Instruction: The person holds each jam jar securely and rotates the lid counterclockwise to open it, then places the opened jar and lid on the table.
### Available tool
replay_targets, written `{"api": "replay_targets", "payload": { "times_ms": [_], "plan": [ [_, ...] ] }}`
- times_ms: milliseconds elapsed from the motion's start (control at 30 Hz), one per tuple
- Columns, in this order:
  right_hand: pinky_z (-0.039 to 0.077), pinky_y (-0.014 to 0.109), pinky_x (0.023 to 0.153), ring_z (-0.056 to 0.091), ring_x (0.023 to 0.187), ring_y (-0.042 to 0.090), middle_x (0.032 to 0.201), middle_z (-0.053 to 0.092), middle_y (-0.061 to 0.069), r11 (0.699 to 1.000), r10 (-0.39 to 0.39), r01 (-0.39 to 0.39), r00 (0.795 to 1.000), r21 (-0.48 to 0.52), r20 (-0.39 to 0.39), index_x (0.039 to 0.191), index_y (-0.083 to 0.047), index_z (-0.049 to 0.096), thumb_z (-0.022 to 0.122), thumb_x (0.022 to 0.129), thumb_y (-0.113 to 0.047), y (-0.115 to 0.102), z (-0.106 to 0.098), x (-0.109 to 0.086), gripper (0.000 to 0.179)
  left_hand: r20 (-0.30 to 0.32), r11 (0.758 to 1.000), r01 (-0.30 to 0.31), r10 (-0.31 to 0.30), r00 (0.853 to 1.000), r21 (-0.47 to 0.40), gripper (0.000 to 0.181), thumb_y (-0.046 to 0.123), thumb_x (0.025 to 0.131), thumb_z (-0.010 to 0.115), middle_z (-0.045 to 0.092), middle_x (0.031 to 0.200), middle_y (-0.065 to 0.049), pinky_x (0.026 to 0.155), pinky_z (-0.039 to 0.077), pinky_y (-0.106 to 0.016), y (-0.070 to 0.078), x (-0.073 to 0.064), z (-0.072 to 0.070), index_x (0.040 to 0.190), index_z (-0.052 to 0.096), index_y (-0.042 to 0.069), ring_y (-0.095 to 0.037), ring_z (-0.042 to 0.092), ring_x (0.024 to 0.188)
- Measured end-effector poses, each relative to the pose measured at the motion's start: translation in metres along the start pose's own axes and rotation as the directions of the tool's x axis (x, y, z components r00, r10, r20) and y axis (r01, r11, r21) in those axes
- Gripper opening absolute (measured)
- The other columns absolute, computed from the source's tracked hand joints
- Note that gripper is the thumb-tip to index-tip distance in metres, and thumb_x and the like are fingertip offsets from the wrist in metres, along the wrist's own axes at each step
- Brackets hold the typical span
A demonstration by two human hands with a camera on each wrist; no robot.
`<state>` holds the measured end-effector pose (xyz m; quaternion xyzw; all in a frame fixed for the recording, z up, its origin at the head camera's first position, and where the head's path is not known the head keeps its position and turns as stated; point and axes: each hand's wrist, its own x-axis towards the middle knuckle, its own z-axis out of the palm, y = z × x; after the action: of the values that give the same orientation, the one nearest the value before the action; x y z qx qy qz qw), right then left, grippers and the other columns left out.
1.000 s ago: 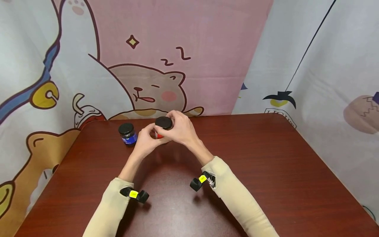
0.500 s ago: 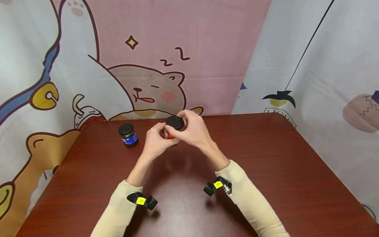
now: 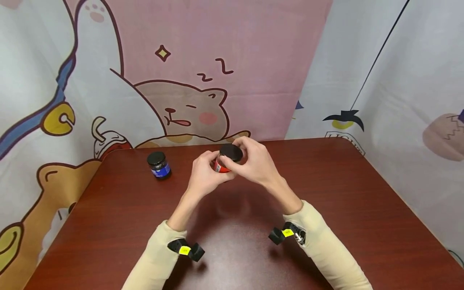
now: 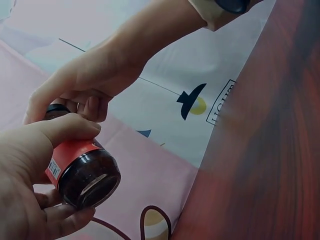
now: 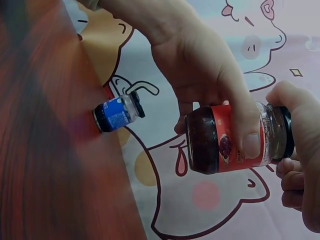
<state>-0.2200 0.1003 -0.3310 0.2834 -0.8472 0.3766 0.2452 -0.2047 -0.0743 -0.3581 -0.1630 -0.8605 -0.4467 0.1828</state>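
A glass jar with a red label (image 5: 230, 142) and a black lid (image 3: 231, 152) is held between both hands, above the table. My left hand (image 3: 208, 175) grips the jar's body, its thumb lying across the red label in the right wrist view. My right hand (image 3: 258, 162) has thumb and fingers round the black lid. Dark contents show through the glass bottom (image 4: 92, 180) in the left wrist view. To the left, a second jar with a blue label (image 3: 161, 170) and a black lid stands upright on the table, apart from both hands.
The reddish-brown table (image 3: 326, 201) runs under both arms. Behind it hangs a cartoon-printed cloth (image 3: 268, 72), close to the table's far edge. Each sleeved wrist wears a small black camera (image 3: 197, 252).
Both hands have moved steadily to the right with the red-labelled jar, away from the blue-labelled jar. Their hold on the body and the lid looks the same; the blue-labelled jar stays put.
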Motion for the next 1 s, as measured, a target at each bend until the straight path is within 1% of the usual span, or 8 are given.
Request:
{"api": "replay_targets", "payload": {
  "times_ms": [133,267,467,600,700,800,900,1000],
  "plan": [
    [0.042,0.026,0.057,0.048,0.062,0.011,0.074,0.057,-0.001,1.000,-0.011,0.011,1.000,-0.018,0.010,0.100,-0.009,0.064,0.076,0.082,-0.038,0.003,-0.005,-0.005,0.037,-0.004,0.999,-0.019,0.019,1.000,0.049,0.039,0.028,0.066,0.089,0.062,0.078,-0.005,0.066,0.046,-0.033,0.005,-0.002,0.004,0.098,0.074,0.012,-0.022,0.057,0.075],
    [0.043,0.025,0.055,0.049,0.058,0.009,0.068,0.056,-0.002,1.000,-0.010,0.011,0.999,-0.021,0.031,0.104,-0.010,0.062,0.076,0.084,-0.037,0.007,-0.009,-0.011,0.037,-0.018,0.992,-0.020,0.022,1.000,0.123,0.041,0.030,0.066,0.088,0.062,0.080,-0.004,0.070,0.047,-0.036,0.011,-0.005,0.007,0.100,0.074,0.013,-0.022,0.057,0.081],
    [0.043,0.026,0.053,0.049,0.055,0.009,0.063,0.054,-0.003,0.999,0.037,-0.036,0.998,-0.010,0.050,0.109,-0.014,0.060,0.076,0.086,-0.039,0.010,-0.013,-0.016,0.038,-0.029,0.964,-0.043,0.052,0.998,0.262,0.048,0.037,0.066,0.088,0.062,0.086,-0.003,0.067,0.052,-0.037,0.022,-0.009,0.010,0.104,0.073,0.011,-0.021,0.055,0.085],
    [0.039,0.027,0.050,0.047,0.054,0.011,0.062,0.051,-0.001,0.997,0.075,-0.074,0.996,-0.031,0.051,0.106,-0.017,0.061,0.076,0.085,-0.042,0.012,-0.018,-0.018,0.036,-0.028,0.949,-0.059,0.071,0.997,0.311,0.053,0.040,0.065,0.089,0.062,0.087,-0.003,0.064,0.055,-0.039,0.026,-0.010,0.013,0.107,0.073,0.011,-0.020,0.056,0.085],
    [0.037,0.028,0.049,0.044,0.053,0.012,0.061,0.048,0.000,0.995,0.095,-0.093,0.994,-0.031,0.052,0.104,-0.018,0.062,0.076,0.085,-0.043,0.013,-0.020,-0.020,0.034,-0.027,0.940,-0.075,0.089,0.996,0.333,0.052,0.040,0.064,0.089,0.062,0.086,-0.003,0.061,0.056,-0.039,0.029,-0.011,0.015,0.105,0.073,0.012,-0.020,0.056,0.083],
    [0.035,0.027,0.048,0.042,0.052,0.011,0.060,0.046,-0.002,0.995,0.102,-0.101,0.994,-0.027,0.048,0.102,-0.020,0.063,0.075,0.084,-0.043,0.014,-0.020,-0.021,0.032,-0.023,0.934,-0.098,0.113,0.993,0.344,0.049,0.040,0.064,0.089,0.062,0.085,-0.001,0.060,0.055,-0.038,0.029,-0.012,0.017,0.101,0.073,0.012,-0.019,0.057,0.082],
    [0.033,0.027,0.048,0.041,0.052,0.010,0.058,0.045,-0.004,0.995,0.096,-0.095,0.994,-0.013,0.043,0.099,-0.020,0.062,0.075,0.083,-0.043,0.016,-0.019,-0.023,0.031,-0.012,0.935,-0.121,0.133,0.991,0.333,0.045,0.040,0.063,0.090,0.062,0.081,0.001,0.059,0.054,-0.036,0.027,-0.011,0.018,0.095,0.072,0.014,-0.017,0.058,0.077],
    [0.032,0.027,0.048,0.040,0.052,0.010,0.057,0.043,-0.006,0.997,0.078,-0.078,0.997,0.012,0.024,0.097,-0.020,0.062,0.077,0.080,-0.043,0.018,-0.017,-0.024,0.032,-0.003,0.945,-0.131,0.139,0.990,0.299,0.041,0.039,0.062,0.091,0.064,0.079,0.004,0.059,0.051,-0.034,0.025,-0.010,0.018,0.090,0.072,0.017,-0.015,0.060,0.072]
  ]
}}
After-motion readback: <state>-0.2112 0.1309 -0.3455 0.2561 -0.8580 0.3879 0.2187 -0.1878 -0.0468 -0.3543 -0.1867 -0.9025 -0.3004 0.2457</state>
